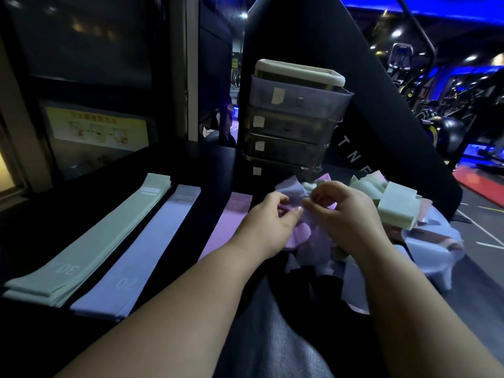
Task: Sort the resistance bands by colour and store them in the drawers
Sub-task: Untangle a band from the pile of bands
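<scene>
Lilac band (292, 194) is pinched by left grip (268, 222) and right grip (347, 216) over the mixed pile (398, 208); green stack (90, 241), blue stack (141, 255) and pink stack (227, 222) are laid on the counter (191, 159) near the drawers (289, 126).

Matt, seemingly rubbery bands (90, 241) — translucent plastic drawers (291, 126)
</scene>
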{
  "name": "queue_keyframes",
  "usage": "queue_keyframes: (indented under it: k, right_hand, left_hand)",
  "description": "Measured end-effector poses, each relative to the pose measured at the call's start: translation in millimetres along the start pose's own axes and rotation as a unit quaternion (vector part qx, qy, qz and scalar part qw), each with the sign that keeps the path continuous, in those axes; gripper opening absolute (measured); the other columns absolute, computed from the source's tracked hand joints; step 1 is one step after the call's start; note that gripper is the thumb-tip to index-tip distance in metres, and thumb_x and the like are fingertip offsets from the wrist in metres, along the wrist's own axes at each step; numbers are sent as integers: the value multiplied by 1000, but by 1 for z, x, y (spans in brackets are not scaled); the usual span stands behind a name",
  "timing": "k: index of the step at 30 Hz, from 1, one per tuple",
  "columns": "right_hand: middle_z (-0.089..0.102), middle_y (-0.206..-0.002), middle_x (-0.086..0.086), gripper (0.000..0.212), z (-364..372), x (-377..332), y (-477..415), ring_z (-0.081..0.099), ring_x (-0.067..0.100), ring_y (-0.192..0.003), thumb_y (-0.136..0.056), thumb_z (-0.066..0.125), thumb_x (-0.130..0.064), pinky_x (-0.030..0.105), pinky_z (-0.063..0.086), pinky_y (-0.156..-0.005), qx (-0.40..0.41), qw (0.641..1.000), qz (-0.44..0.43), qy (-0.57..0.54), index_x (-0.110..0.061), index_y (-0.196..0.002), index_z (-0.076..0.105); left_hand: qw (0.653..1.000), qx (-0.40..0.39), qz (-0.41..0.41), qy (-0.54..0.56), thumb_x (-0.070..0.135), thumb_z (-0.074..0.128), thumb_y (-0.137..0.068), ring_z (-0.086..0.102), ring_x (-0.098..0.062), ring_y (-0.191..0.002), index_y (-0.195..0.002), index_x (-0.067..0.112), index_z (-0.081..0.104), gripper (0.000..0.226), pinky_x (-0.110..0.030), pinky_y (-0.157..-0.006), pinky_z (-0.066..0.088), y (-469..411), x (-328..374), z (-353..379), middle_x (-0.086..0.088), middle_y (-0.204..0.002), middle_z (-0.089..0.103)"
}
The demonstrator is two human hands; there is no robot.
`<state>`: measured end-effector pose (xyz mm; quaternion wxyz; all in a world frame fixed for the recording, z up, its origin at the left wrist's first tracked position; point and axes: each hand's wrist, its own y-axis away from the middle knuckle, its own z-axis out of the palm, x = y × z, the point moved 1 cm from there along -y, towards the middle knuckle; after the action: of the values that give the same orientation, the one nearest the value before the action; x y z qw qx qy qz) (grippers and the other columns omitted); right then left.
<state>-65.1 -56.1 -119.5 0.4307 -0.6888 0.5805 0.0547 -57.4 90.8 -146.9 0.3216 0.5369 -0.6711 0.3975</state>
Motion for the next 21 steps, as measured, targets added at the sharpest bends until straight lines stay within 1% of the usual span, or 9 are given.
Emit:
queue_keyframes:
  k: [4, 6, 7, 10, 11, 14, 18, 19, 21]
  right_hand:
    - [63, -65, -12, 15, 0, -9, 6, 52, -2, -57, -82, 75, -22, 14, 40, -56, -16, 994, -2, -108, -21, -74, 63]
    - [59, -60, -13, 13, 0, -13, 7, 50, -2, -57, -85, 74, -19, 13, 39, -58, -49, 984, 1, -169, -16, -76, 64]
    - [58, -59, -13, 15, -1, -16, 8, 48, -2, -56, -85, 72, -24, 13, 39, -57, -68, 977, 6, -201, -15, -77, 65]
    - [56, -65, -4, 39, -1, -19, 10, 49, 6, -63, -78, 62, -50, 20, 41, -60, -100, 953, 32, -284, -11, -81, 66]
    - [56, -68, -1, 44, -1, -20, 9, 50, 8, -65, -77, 60, -52, 22, 42, -62, -99, 949, 39, -296, -9, -83, 66]
    - [57, -66, 0, 30, -1, -20, 8, 51, 13, -63, -80, 67, -45, 27, 42, -60, -89, 937, 54, -334, -16, -74, 66]
    - [59, -71, 8, 25, -1, -17, 7, 50, 21, -68, -81, 74, -36, 38, 39, -65, -84, 927, 63, -361, -12, -77, 66]
    - [60, -72, 9, 27, 0, -17, 7, 51, 21, -69, -79, 74, -35, 38, 39, -66, -83, 927, 61, -361, -10, -79, 66]
    - [61, -70, 5, 17, 0, -17, 8, 52, 18, -67, -84, 74, -27, 34, 40, -64, -74, 926, 60, -364, -12, -78, 68]
  left_hand:
    - [981, 10, -13, 191, 38, 52, -98, 67, -16, -97, -110, 21, 62, 23, -35, -87, 55, 2, 0, -6, 2, -104, 70]
    - [964, 7, -15, 265, 33, 52, -99, 67, -14, -88, -103, 17, 63, 20, -26, -71, 55, 6, 4, -9, -1, -96, 71]
    - [957, 4, -14, 289, 31, 53, -99, 67, -13, -86, -101, 14, 63, 19, -25, -69, 54, 7, 5, -10, -3, -95, 71]
    - [957, 16, 8, 289, 29, 62, -94, 67, -16, -91, -105, 11, 64, 21, -33, -82, 54, 7, 5, -12, -9, -100, 72]
    - [957, 19, 19, 288, 29, 66, -91, 67, -15, -90, -106, 12, 65, 23, -31, -80, 55, 8, 4, -13, -6, -98, 72]
    - [953, 5, 41, 299, 31, 74, -83, 64, -6, -78, -104, 15, 67, 28, -19, -67, 48, 8, 2, -16, 5, -87, 71]
    - [953, -6, 51, 299, 50, 81, -66, 64, -7, -74, -97, 15, 68, 48, -21, -67, 48, 10, 3, -19, 4, -83, 72]
    - [956, -4, 51, 290, 54, 79, -64, 64, -9, -73, -95, 15, 68, 51, -22, -66, 48, 11, 3, -19, 3, -83, 72]
    - [961, 7, 53, 271, 52, 74, -67, 61, -11, -70, -86, 10, 64, 48, -23, -63, 47, 11, 4, -20, 1, -78, 68]
